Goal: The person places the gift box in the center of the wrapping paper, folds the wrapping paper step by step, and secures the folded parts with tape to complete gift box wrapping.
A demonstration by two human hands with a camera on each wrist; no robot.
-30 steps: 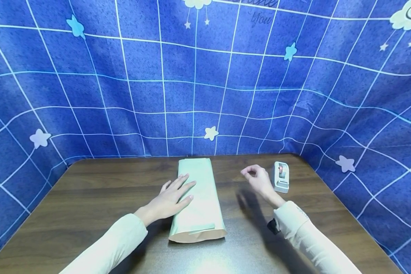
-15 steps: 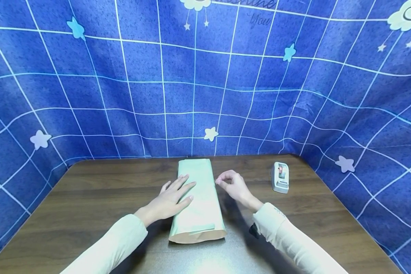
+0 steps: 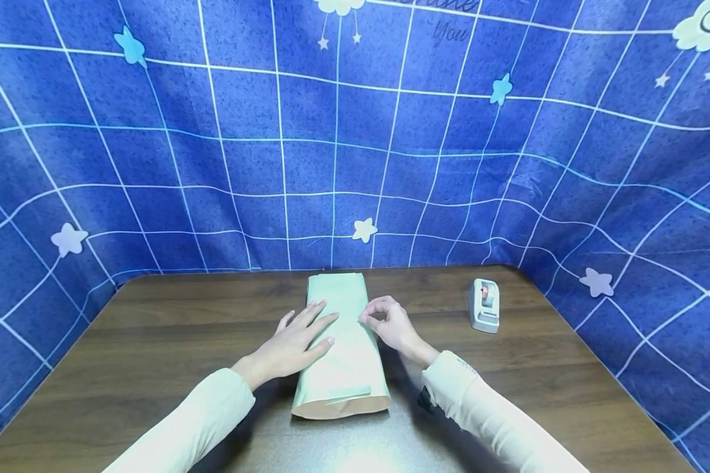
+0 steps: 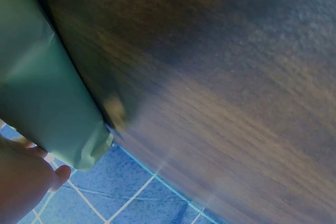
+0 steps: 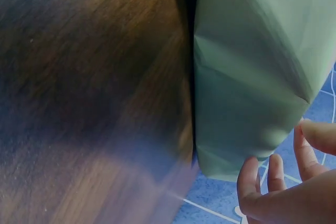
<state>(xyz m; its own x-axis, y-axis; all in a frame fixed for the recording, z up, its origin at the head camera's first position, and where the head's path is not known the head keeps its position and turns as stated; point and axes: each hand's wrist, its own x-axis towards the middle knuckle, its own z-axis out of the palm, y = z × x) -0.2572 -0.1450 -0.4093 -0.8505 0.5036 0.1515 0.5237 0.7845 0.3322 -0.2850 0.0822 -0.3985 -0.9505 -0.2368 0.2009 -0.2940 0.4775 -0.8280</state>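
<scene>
A long, flat package wrapped in pale green paper (image 3: 346, 368) lies on the table in the head view, its near end showing a beige paper edge. My left hand (image 3: 290, 341) rests on its left side, fingers spread and fairly straight. At the package's right edge, my right hand (image 3: 393, 326) holds thumb and index finger pinched together over the paper; the tape between them is hardly visible. The right wrist view shows this hand (image 5: 294, 187) beside the green paper, thumb and index tips meeting. Part of my left hand (image 4: 26, 177) shows in the left wrist view.
A white tape dispenser (image 3: 484, 307) with a reddish core stands to the right on the brown wooden table (image 3: 201, 328). Behind the table hangs a blue cloth (image 3: 307, 164) with white grid lines and stars.
My right hand has moved left from beside the tape dispenser to the package's right edge, fingertips still pinched. My left hand and the package have stayed in place.
</scene>
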